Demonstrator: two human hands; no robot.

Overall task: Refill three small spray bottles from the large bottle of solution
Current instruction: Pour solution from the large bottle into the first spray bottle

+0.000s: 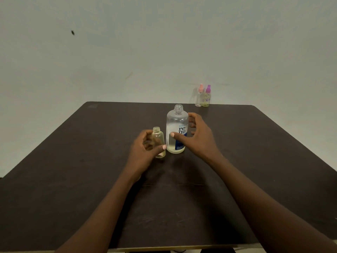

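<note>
— Where is the large bottle [176,123] found?

— It is stood upright on the dark table [73,161], about halfway between the left and right edges and somewhat toward the far edge. No cap is seen on its neck. A white and blue label is carried on its front, and a pale yellowish tint is seen near its bottom.

— And how is it held?

— The right hand [200,139] is placed around it from the right side. The fingers [194,116] are spread wide and curved beside its shoulder, and the thumb tip is laid on the label. If the bottle is really gripped, this cannot be told.

— What is seen in the left hand [144,152]?

— A small open bottle [158,136] is held there, upright, just beside the large bottle on its left. It is pinched between the thumb, laid across its lower front, and the fingers [148,133], which are curled behind it and are seen through the clear wall. Its neck is uncovered also.

— Are other bottles noticed?

— Yes. A pink-capped spray bottle [199,96] and a purple-capped spray bottle [207,97] are stood side by side at the far edge, toward the far right corner, well apart from the hands. Yellowish liquid is seen in the purple-capped one.
</note>
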